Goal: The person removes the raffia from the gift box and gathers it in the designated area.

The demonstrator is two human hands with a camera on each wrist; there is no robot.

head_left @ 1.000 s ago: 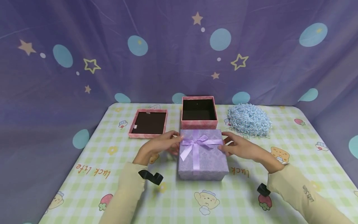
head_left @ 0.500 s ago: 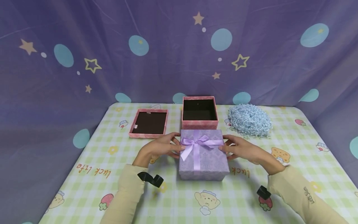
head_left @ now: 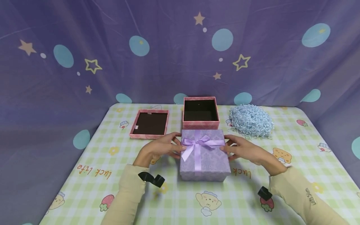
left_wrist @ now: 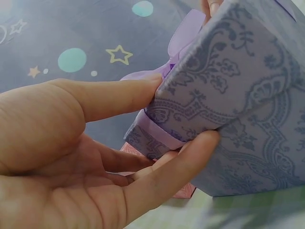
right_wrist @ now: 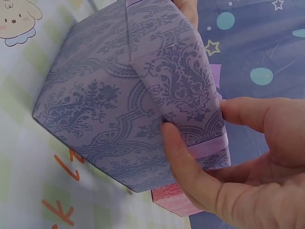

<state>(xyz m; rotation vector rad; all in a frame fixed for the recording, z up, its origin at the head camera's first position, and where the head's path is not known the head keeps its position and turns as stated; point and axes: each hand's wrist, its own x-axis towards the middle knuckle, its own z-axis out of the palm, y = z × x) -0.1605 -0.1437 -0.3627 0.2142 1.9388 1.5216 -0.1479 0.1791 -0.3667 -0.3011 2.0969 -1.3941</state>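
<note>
Head view: located purple box near middle of checked tablecloth, patterned lid seated on it, lilac ribbon crossed over top and tied in bow. Found left hand and right hand at opposite sides, each thumb on top edge by a ribbon end, fingers down along side. Read both grips as pinching patterned lid. Sighted pink box, uncovered and dark inside, directly beyond purple box; could not tell whether touching. Logged pink lid, inside facing up, to left of pink box, and heap of blue shredded paper to right. Noted cream sleeves, black wrist devices and star-printed purple backdrop.

Left wrist view: saw thumb on top edge of patterned lid, nearest fingertip at lower rim, by seam with box body. Recorded pinch on patterned lid, palm clear of purple box. Could not make out full contact of remaining fingers.

Right wrist view: saw similar pinch, thumb at top edge, nearest fingertip at lower rim of patterned lid. Observed dark scroll print across box side, part of pink box behind, orange lettering on tablecloth.
</note>
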